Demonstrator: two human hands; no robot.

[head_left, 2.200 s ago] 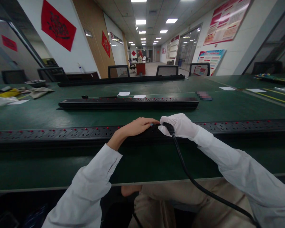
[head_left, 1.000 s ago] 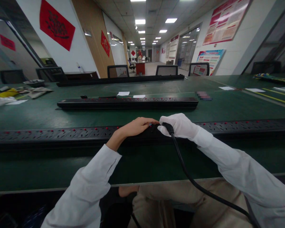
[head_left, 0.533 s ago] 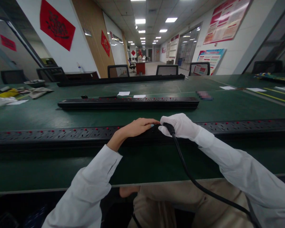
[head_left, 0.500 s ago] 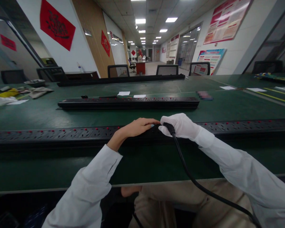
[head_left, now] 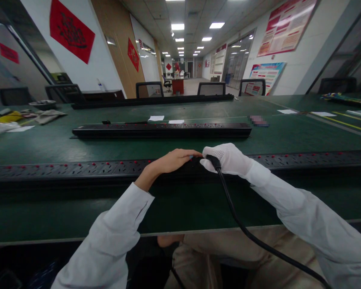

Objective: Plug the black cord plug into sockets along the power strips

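A long black power strip (head_left: 78,170) with red switches runs across the green table (head_left: 180,208) in front of me. My bare left hand (head_left: 171,160) lies flat on top of the strip, fingers stretched out and pressing down. My right hand (head_left: 228,158), in a white glove, is closed round a black plug (head_left: 214,160) at the strip, right beside my left fingertips. The plug's black cable (head_left: 243,230) trails down over the table's near edge to the lower right.
A second black power strip (head_left: 162,131) lies farther back, a third (head_left: 153,101) at the far edge. Paper slips (head_left: 156,118) lie between them. Cloths and a bowl (head_left: 43,105) sit at the far left. Chairs (head_left: 150,89) line the far side.
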